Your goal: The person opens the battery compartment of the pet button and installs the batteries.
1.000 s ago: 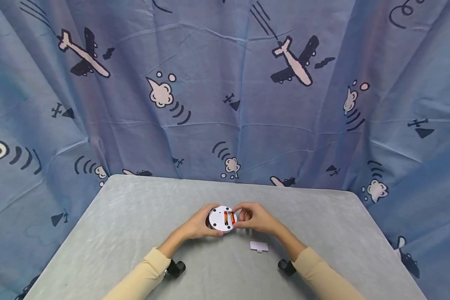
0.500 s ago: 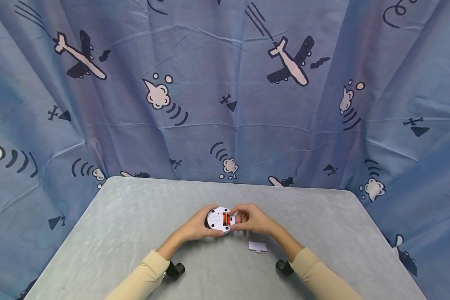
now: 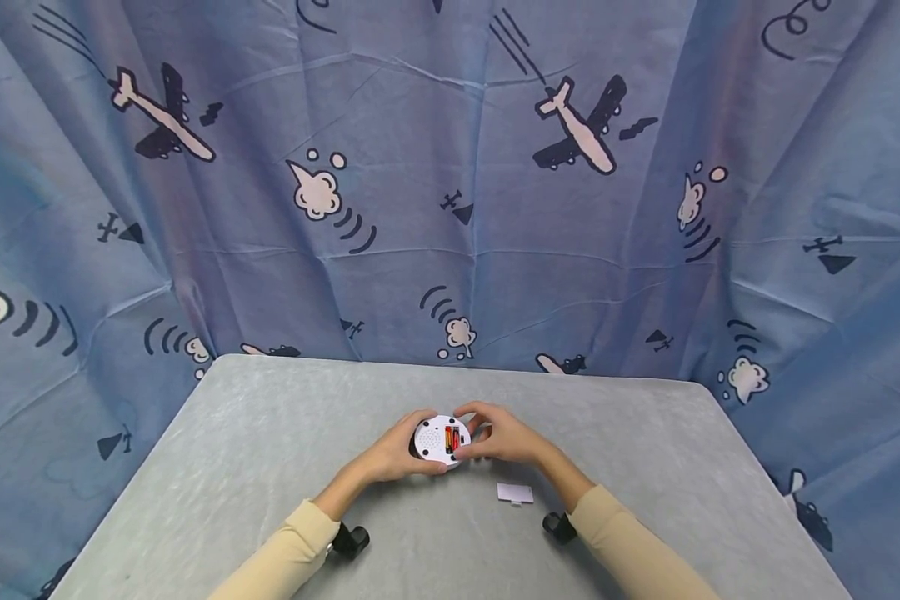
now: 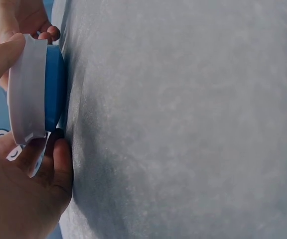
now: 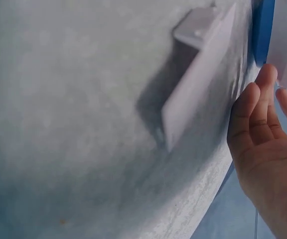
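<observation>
A round white-and-blue battery device [image 3: 431, 437] is held off the table with its white back up; small speaker holes and dark feet show on it. Red-and-black batteries [image 3: 452, 439] lie side by side in its uncovered compartment. My left hand [image 3: 393, 450] grips the device from the left, thumb at the near rim and fingers round the far side. From the right, my right hand [image 3: 512, 437] holds the rim between thumb and curled fingers, beside the compartment. In the left wrist view the device's blue face [image 4: 55, 88] points to the table.
A white battery cover [image 3: 514, 493] with a small tab lies on the grey table [image 3: 292, 417], nearer than the right hand. Behind the table's far edge hangs a blue curtain [image 3: 405, 208] printed with planes.
My right thumb and fingers were at the batteries and have drawn back to the device's right rim. The batteries now sit fully in view in the compartment. The left hand keeps its grip.
</observation>
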Motion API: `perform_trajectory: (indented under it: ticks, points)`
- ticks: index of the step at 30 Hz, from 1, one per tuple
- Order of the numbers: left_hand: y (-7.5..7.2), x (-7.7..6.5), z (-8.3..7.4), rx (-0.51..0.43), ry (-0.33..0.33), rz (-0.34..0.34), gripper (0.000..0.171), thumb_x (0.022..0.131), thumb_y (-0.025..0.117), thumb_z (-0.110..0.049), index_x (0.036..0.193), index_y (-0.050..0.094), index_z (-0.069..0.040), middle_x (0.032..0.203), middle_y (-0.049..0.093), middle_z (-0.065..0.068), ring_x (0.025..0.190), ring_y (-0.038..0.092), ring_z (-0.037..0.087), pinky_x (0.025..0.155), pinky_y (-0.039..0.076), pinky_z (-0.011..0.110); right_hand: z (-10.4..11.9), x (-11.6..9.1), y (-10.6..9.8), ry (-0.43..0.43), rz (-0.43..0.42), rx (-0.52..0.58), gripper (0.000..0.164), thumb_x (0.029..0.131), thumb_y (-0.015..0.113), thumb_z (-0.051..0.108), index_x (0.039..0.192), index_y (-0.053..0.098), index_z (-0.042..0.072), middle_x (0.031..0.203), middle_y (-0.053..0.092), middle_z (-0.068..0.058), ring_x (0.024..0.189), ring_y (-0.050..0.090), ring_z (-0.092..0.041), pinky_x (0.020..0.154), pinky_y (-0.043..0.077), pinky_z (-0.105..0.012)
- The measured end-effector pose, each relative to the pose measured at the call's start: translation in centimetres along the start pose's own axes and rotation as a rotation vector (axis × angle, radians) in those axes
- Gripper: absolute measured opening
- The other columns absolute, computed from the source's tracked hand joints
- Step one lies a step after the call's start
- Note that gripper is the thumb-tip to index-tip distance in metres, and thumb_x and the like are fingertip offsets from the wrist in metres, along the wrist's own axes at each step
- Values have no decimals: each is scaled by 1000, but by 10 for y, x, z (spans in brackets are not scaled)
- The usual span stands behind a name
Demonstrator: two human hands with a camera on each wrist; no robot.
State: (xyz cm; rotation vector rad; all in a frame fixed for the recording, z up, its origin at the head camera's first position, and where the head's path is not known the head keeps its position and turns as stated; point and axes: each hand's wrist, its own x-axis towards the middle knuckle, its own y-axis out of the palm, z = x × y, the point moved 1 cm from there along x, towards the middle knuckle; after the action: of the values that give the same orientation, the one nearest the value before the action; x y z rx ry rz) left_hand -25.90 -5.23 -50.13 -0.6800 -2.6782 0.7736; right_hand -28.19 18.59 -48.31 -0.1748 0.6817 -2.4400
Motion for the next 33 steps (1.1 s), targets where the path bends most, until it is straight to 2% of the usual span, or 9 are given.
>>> perform_trajectory:
  ticks: [7, 13, 21, 24, 28, 33]
  points:
    - [1, 1, 0, -10, -6, 6, 86, 77, 90, -27, 144, 45, 3, 133, 53, 17, 117, 52, 29, 99, 41, 47, -9, 2, -2, 1, 33, 58, 51, 87, 83, 12, 132, 61, 1, 99, 65, -15, 69, 63, -23, 58, 52, -32]
    - [0, 2, 1, 2, 14, 2, 84, 78, 90, -26, 144, 46, 2, 133, 52, 16, 117, 52, 29, 100, 41, 48, -9, 4, -1, 101, 44, 233, 53, 85, 83, 5, 133, 61, 0, 98, 64, -18, 73, 67, -28, 65, 59, -42]
    - [1, 0, 3, 1, 35, -3, 85, 78, 91, -24, 144, 45, 3, 134, 50, 18, 118, 51, 29, 100, 40, 48, -6, 4, 2, 179, 17, 332, 51, 86, 81, 2, 132, 60, 0, 89, 63, -15, 68, 64, -21, 63, 56, -34]
    - [2, 0, 4, 4, 26, -9, 85, 77, 92, -25, 144, 46, 3, 134, 51, 18, 118, 51, 29, 100, 41, 48, -9, 2, 3, 172, 18, 344, 53, 87, 80, 3, 135, 59, 0, 90, 63, -14, 70, 65, -21, 64, 58, -35]
    - [2, 1, 5, 13, 15, -15, 86, 77, 92, -26, 144, 47, 3, 133, 52, 18, 118, 52, 30, 101, 41, 48, -14, -3, 1, 101, 28, 331, 53, 89, 79, 4, 137, 57, -2, 90, 65, -15, 71, 65, -23, 65, 58, -37]
    - [2, 1, 4, 25, 4, -15, 87, 76, 92, -28, 144, 47, 2, 135, 52, 18, 121, 51, 31, 103, 39, 50, -16, -14, -11, 35, 32, 237, 49, 92, 77, 10, 135, 59, -1, 91, 65, -16, 72, 63, -25, 64, 56, -36]
